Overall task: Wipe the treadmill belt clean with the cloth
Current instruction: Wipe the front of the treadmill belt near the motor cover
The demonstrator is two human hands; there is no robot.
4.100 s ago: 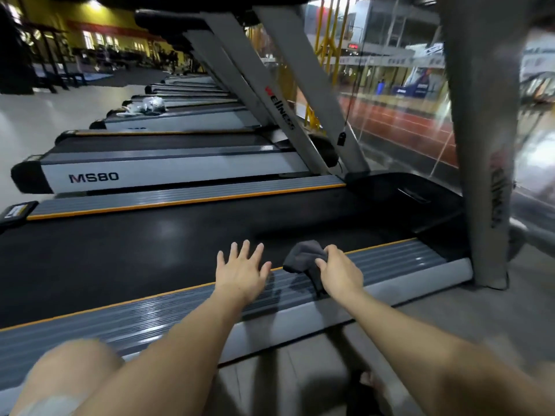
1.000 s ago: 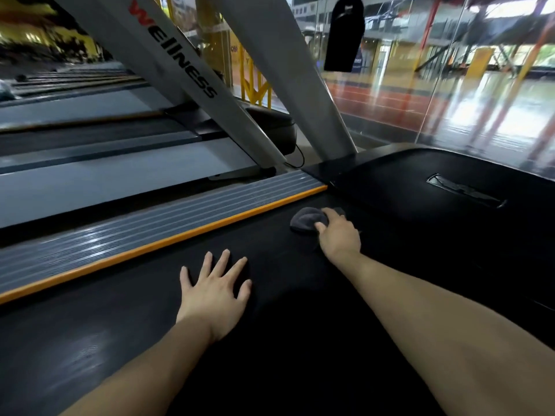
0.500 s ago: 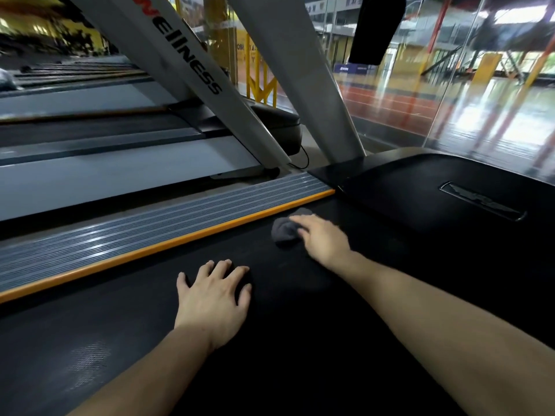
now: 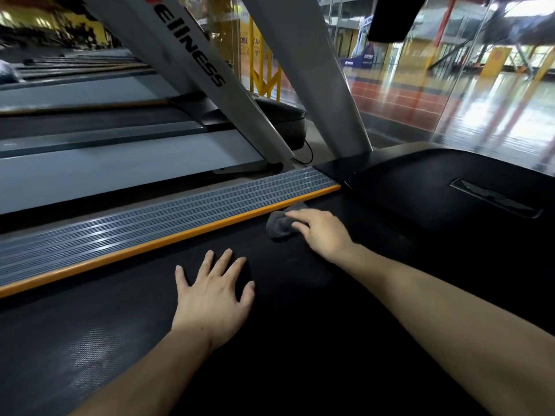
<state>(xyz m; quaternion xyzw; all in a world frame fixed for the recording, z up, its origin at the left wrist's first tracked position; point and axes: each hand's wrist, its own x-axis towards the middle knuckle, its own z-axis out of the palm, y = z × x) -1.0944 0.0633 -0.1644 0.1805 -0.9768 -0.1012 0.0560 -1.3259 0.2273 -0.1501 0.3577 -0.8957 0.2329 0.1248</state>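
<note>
The black treadmill belt [image 4: 300, 340] fills the lower part of the head view. A small bunched grey cloth [image 4: 278, 225] lies on the belt near its front end, close to the orange strip [image 4: 168, 238] along the far edge. My right hand [image 4: 322, 232] lies over the cloth with its fingers stretched across the top, pressing it onto the belt. My left hand [image 4: 214, 295] rests flat on the belt with spread fingers, nearer to me and left of the cloth, holding nothing.
A ribbed grey side rail [image 4: 144, 217] runs beyond the orange strip. The black motor cover [image 4: 450, 187] rises at the belt's front. Two slanted silver uprights [image 4: 318, 85] stand behind it. More treadmills [image 4: 90, 163] lie to the left, a glass wall [image 4: 450, 94] to the right.
My right hand has slid the cloth left across the belt's front end toward the orange strip. The left hand stays planted on the belt, and the view has moved in a little closer.
</note>
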